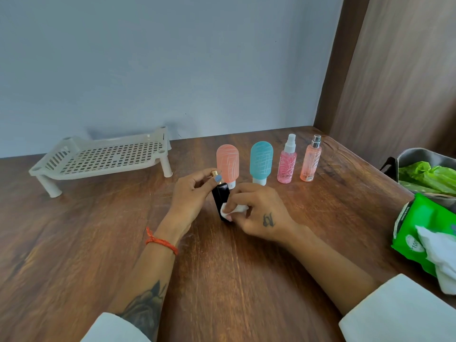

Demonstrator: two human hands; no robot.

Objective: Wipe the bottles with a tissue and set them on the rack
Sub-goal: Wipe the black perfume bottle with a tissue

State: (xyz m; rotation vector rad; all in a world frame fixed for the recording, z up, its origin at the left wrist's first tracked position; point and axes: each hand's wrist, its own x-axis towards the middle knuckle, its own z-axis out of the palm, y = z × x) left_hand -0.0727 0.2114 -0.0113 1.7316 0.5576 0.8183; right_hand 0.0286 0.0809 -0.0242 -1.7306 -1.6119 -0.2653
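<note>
Wooden table [222, 280]: between the hands, a black bottle [220, 201] is pinched at its gold cap by the left hand [190, 196] and rubbed with a tissue [234, 210] gripped by the right hand [259, 213]; toppling is risked, since only the cap is held.

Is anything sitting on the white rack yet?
No, it holds nothing. The rack shows only its bare grid, and all five bottles are on the table or in hand.
</note>
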